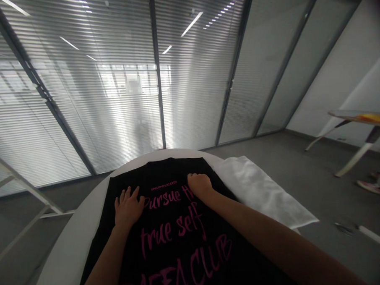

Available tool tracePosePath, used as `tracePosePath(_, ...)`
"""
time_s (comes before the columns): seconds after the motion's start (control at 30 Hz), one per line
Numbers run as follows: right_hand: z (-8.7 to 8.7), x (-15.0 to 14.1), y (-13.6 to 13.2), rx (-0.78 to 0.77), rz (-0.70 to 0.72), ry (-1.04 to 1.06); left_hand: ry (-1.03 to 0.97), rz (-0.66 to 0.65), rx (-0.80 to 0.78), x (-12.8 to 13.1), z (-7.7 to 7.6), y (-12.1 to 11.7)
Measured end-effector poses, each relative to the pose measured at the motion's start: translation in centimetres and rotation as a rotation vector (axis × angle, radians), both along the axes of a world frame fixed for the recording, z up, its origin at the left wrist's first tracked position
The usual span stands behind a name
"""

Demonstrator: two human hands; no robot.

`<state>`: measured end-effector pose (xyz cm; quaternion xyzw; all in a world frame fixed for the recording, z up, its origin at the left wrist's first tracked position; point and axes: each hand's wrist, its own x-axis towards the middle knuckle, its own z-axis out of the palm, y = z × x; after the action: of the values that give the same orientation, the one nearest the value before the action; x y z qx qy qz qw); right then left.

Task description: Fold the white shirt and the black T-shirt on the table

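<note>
Left hand (129,207): lying flat, fingers spread, on black printed fabric (168,227). Right hand (200,187): curling its fingers, resting on the same fabric; grasp unclear.

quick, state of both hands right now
Left hand: open, fingers spread on the black cloth.
Right hand: closed, fingers curled on the cloth; whether it pinches any can't be told.

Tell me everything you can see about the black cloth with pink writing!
The black cloth lies spread nearly flat on a curved white table, its near end out of view. It looks soft and dull. Its pink letters include "UNCOMPLICATED" and "true self". The left hand rests on it, fingers spread; the curled right hand covers some letters.
</note>
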<state>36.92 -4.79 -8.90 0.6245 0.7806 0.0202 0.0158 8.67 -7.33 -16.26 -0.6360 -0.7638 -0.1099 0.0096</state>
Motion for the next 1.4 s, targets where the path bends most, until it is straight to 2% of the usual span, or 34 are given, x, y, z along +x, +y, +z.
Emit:
tracePosePath(0.1,-0.8,-0.2,-0.2,0.051,-0.026,-0.02,0.003,-0.005,0.0,-0.1,-0.1,0.0)
tracePosePath(0.2,-1.5,-0.5,-1.1,0.065,0.015,-0.022,0.005,-0.007,0.003,-0.1,-0.1,0.0)
tracePosePath(0.33,-1.0,0.1,-2.0,0.078,0.041,0.077,0.005,-0.007,0.004,-0.1,0.0,0.0)
tracePosePath(0.43,-0.7,1.5,-1.9,0.192,0.016,0.137,0.003,-0.009,-0.011,0.0,0.1,0.0)
tracePosePath(0.5,-1.5,2.7,-1.7,0.216,0.011,0.141,0.006,-0.011,-0.008,0.0,0.2,0.0)
tracePosePath(0.63,-4.5,4.7,-1.4,0.003,0.011,0.166,0.004,-0.012,0.01,-0.1,0.0,-0.1)
tracePosePath(0.7,-5.7,5.1,-1.3,-0.03,-0.001,0.19,-0.006,-0.015,0.015,-0.1,-0.1,-0.1)
tracePosePath(0.83,-6.7,5.2,-1.2,0.009,-0.009,0.212,-0.05,-0.014,0.033,0.0,-0.2,0.0)
tracePosePath(0.93,-6.9,5.0,-1.3,0.048,-0.017,0.221,-0.166,-0.011,0.078,-0.3,0.0,0.3)
tracePosePath(1.03,-7.0,4.9,-1.4,0.094,-0.021,0.231,-0.474,-0.007,0.208,-1.6,0.6,0.4)
tracePosePath(1.13,-6.7,5.0,-1.9,0.142,-0.019,0.245,-0.709,0.116,0.327,-4.2,1.3,-0.4)
tracePosePath(1.23,-6.3,5.3,-3.1,0.197,0.016,0.249,-0.606,0.247,0.293,-6.8,1.9,-2.1)
tracePosePath(1.33,-5.6,5.7,-5.2,0.249,0.06,0.234,-0.408,0.285,0.135,-8.7,2.2,-4.1)
tracePosePath(1.4,-4.9,6.0,-7.1,0.274,0.08,0.215,-0.361,0.286,0.069,-9.5,2.3,-5.3)
